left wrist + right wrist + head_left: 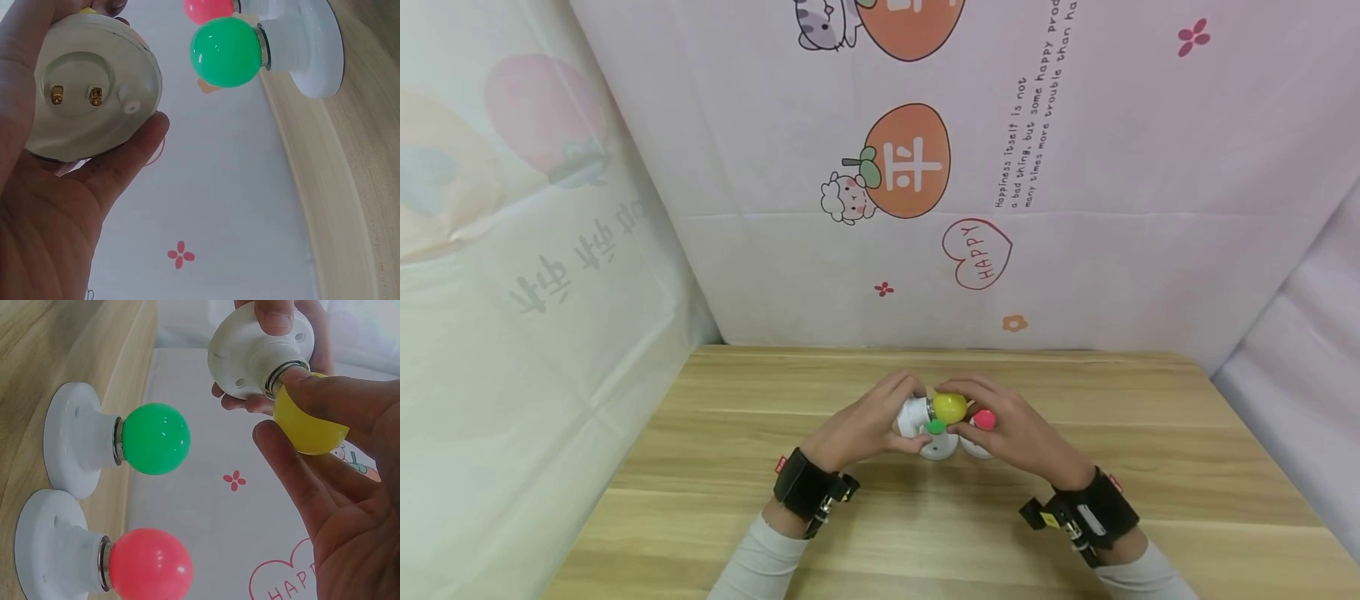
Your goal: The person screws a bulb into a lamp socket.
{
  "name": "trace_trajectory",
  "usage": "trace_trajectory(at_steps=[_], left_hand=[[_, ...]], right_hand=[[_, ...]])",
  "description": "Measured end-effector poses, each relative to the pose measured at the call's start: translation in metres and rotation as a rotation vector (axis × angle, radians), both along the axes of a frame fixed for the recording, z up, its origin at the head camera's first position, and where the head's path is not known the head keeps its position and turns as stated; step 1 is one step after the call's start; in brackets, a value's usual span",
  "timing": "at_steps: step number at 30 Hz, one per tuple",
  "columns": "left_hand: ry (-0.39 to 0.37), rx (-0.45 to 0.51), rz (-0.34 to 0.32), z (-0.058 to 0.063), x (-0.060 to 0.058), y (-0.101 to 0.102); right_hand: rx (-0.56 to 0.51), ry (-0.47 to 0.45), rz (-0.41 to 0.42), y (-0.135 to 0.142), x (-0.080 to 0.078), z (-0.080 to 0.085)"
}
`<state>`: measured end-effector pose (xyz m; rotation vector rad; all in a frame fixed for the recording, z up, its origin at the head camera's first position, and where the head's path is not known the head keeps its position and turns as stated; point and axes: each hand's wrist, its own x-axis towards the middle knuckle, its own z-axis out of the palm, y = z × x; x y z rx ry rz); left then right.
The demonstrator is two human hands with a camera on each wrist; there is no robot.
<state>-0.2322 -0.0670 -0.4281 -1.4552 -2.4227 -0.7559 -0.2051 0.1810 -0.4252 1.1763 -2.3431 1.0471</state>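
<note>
My left hand (868,423) grips a white round lamp holder (244,353) by its rim, above the table. Two brass terminals (95,95) show on its underside in the left wrist view. A yellow light bulb (309,422) sits at the holder's socket, its metal base partly visible there. My right hand (1011,423) holds this bulb between thumb and fingers. Just below the hands, a green bulb (156,439) and a pink bulb (152,565) stand upright in two more white lamp holders on the table.
The two standing holders (59,440) are side by side on the wooden table (737,467). A white printed cloth (820,275) hangs behind the table's back edge, and more cloth hangs at both sides.
</note>
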Motion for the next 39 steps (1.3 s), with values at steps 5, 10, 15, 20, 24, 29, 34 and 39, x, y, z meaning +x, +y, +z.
trace_trajectory(at_steps=[5,10,15,20,24,29,34,39], left_hand=[[-0.01,0.001,0.01,-0.001,0.0,0.0],[-0.012,-0.002,0.021,-0.001,0.001,0.001],[-0.003,-0.003,0.017,0.001,0.003,0.001],[-0.004,-0.009,0.018,0.002,0.003,0.001],[-0.001,-0.014,0.016,0.002,0.003,0.001],[0.016,-0.019,0.013,0.001,0.003,0.002],[0.02,-0.029,0.017,0.002,0.004,0.002],[0.02,-0.034,0.022,0.002,0.004,0.002]], right_hand=[[0.005,0.003,-0.011,-0.003,0.004,0.006],[-0.009,0.002,-0.006,-0.009,0.017,0.024],[-0.009,-0.009,-0.013,-0.009,0.019,0.026],[0.001,-0.016,-0.03,-0.004,0.008,0.009],[0.011,-0.036,-0.036,0.0,0.004,0.002],[0.017,-0.061,-0.044,0.001,0.003,-0.001],[0.029,-0.072,-0.056,0.001,0.003,-0.001],[0.046,-0.077,-0.087,0.001,0.003,-0.002]])
